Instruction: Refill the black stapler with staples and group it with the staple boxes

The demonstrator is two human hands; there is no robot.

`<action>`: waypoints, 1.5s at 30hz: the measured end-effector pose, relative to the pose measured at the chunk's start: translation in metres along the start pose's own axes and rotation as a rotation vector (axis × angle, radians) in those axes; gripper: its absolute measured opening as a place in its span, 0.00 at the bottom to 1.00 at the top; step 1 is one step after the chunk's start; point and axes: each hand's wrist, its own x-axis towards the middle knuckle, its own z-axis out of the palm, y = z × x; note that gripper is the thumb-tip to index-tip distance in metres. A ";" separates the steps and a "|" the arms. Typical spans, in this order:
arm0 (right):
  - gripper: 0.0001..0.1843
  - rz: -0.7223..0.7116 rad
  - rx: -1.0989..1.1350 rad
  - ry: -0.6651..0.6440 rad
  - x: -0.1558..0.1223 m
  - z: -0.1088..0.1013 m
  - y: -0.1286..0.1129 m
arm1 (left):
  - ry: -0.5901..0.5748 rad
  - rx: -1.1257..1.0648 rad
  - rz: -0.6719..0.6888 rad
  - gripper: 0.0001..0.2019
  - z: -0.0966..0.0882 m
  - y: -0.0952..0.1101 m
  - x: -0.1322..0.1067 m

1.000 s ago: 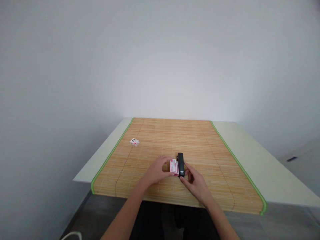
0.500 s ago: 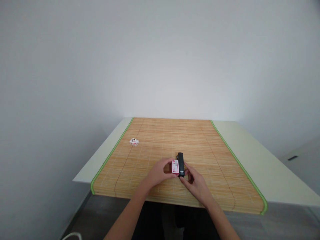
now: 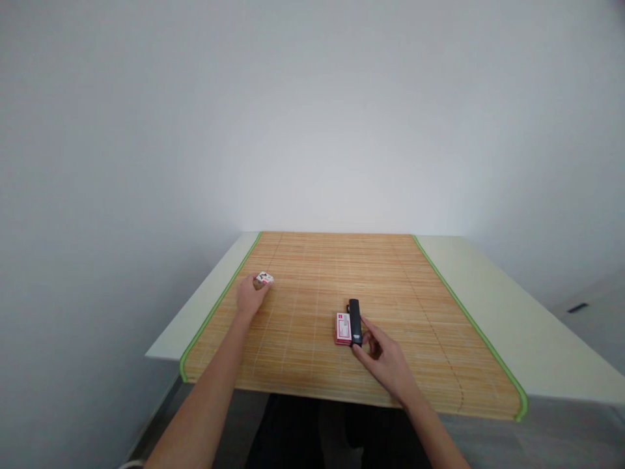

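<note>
On the left part of the mat, my left hand [image 3: 250, 294] has its thumb and fingers around the near sides of a small white box [image 3: 265, 278] with red and dark print. The box appears to rest on the mat. My right hand [image 3: 383, 357] holds the near end of a black stapler [image 3: 355, 322] between thumb and fingers. The stapler lies lengthwise away from me, and a small dark part sticks out at its far left. Against its left side sits a pink-and-white box [image 3: 343, 328] with a printed label, untouched by either hand.
A bamboo mat [image 3: 336, 260] with green edging covers the middle of a white table [image 3: 488, 306]. Pale walls [image 3: 312, 130] stand behind and at both sides. My dark-clothed legs [image 3: 288, 433] are below the near edge.
My left hand has let go of the pink-and-white box and moved left and away to the small white box. My right hand stays on the stapler.
</note>
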 end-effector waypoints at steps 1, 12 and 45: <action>0.37 0.001 0.004 0.000 0.000 0.000 0.000 | -0.028 -0.044 0.021 0.27 0.002 0.000 -0.001; 0.36 0.023 0.017 -0.009 0.000 0.000 -0.001 | -0.507 -0.550 0.205 0.29 0.045 0.067 -0.062; 0.32 -0.051 -0.121 0.049 0.001 0.015 0.001 | -0.463 -1.118 -0.257 0.36 0.094 0.168 -0.204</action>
